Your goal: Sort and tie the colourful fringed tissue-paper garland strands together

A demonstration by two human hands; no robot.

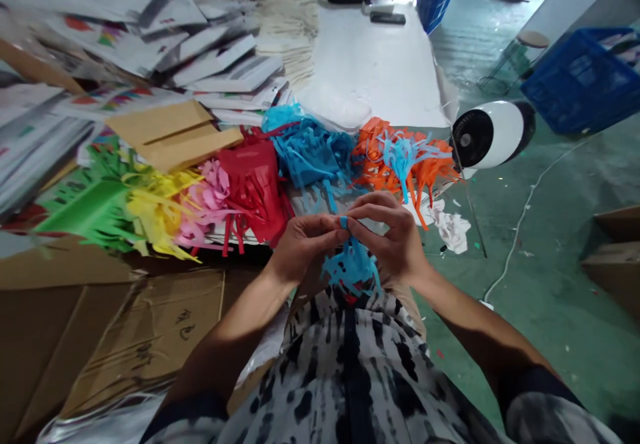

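Between my two hands hangs a blue paper tassel, its cut strips falling over my lap. My left hand pinches the rolled top of it from the left. My right hand pinches the same top from the right, fingers bent and close to the left fingertips. Just beyond, on the table edge, lie a heap of blue fringed paper and a pile of orange fringed paper. A lighter blue tassel rests on the orange pile.
Red, pink, yellow and green fringed paper lie left along the table edge. Stacked printed packets stand behind. Cardboard is at lower left. A white fan and blue crates stand right.
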